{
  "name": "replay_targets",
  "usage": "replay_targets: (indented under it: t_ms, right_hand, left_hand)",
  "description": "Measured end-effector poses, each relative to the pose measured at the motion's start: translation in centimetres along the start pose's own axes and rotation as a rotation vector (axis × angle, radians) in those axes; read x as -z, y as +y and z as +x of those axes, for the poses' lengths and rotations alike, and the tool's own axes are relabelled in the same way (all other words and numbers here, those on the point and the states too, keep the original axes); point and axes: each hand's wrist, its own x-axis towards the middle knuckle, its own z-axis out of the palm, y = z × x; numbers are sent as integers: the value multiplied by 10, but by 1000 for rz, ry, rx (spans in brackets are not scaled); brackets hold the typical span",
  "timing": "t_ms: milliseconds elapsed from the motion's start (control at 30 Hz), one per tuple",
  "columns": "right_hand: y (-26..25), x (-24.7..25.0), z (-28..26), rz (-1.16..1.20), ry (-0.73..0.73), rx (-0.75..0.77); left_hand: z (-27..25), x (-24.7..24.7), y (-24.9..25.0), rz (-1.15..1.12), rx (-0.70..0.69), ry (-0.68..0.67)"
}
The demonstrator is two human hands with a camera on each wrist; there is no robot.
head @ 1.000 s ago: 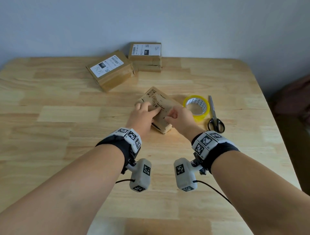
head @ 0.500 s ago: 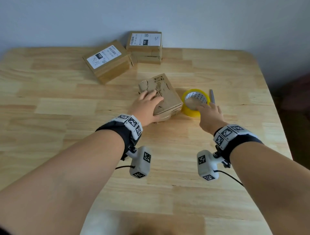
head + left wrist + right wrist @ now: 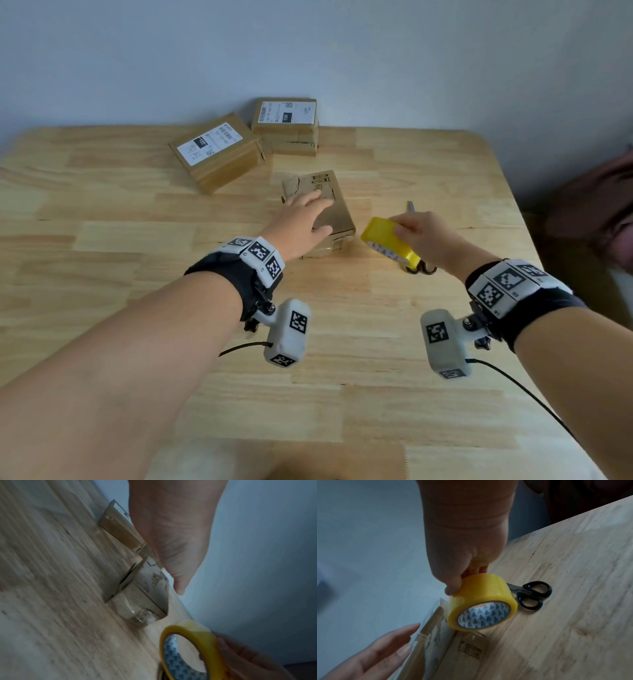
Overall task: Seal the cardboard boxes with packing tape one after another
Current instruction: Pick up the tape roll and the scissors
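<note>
The right hand [image 3: 423, 236] has its grip closed on the tape roll [image 3: 388, 244], held clear of the desk [image 3: 102, 240] with the scissors [image 3: 531, 595] lying under it. The left hand [image 3: 301, 222] lies flat, fingers straight, on the box [image 3: 337, 209] at desk centre. From the roll the box lies at about 10 o'clock, just beside it; its long axis runs roughly 12 to 6. The right hand is nearer the box's near end, probably where the strip would start. Two more boxes [image 3: 219, 150] sit at 12 o'clock.
</note>
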Motion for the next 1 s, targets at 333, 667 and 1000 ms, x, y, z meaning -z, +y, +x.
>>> replay_targets:
  t_ms: [333,667,1000]
  right_hand:
    - [-41,-14,-38,675,-24,76]
    - [-49,-15,-47,817,-3,34]
    - [-54,-21,-40,562,101,-38]
  left_hand:
    - [-41,7,50,-625,20,-130]
    - [-60,13,31,-794,119,12]
    - [-48,23,39,-487,10,-71]
